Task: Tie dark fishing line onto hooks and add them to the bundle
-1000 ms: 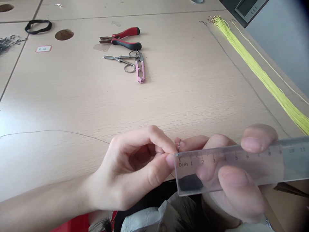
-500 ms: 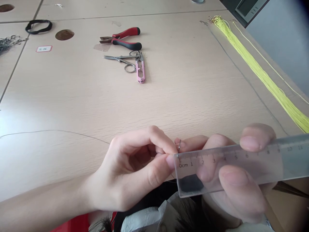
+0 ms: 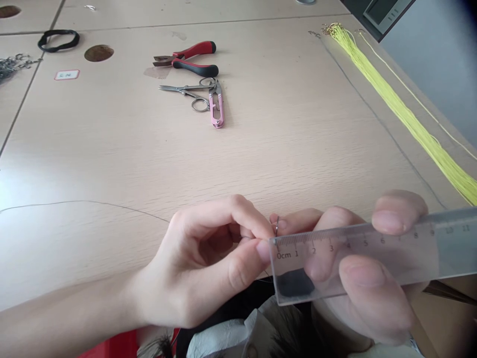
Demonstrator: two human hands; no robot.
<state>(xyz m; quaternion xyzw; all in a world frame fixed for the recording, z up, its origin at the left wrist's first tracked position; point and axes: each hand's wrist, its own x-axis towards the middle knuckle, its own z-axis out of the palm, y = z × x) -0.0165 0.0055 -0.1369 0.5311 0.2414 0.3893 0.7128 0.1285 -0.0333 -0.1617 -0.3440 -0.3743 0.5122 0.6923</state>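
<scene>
Red-and-black pliers [image 3: 194, 51], pink snips [image 3: 216, 112]

Across these 3 moments the changes are small. The clear plastic ruler [image 3: 410, 248] has tilted slightly, its far right end sitting higher than 1.0 s ago, close to where it was 0.5 s ago, while its 0 cm end has edged a little right and down. The right hand [image 3: 376, 303] has shifted with it. The left hand [image 3: 208, 258] has moved its thumb slightly right, nearer the ruler's edge. The bundle of yellow cords [image 3: 406, 117] now sits slightly higher in view, so the head camera has tipped a little.
</scene>
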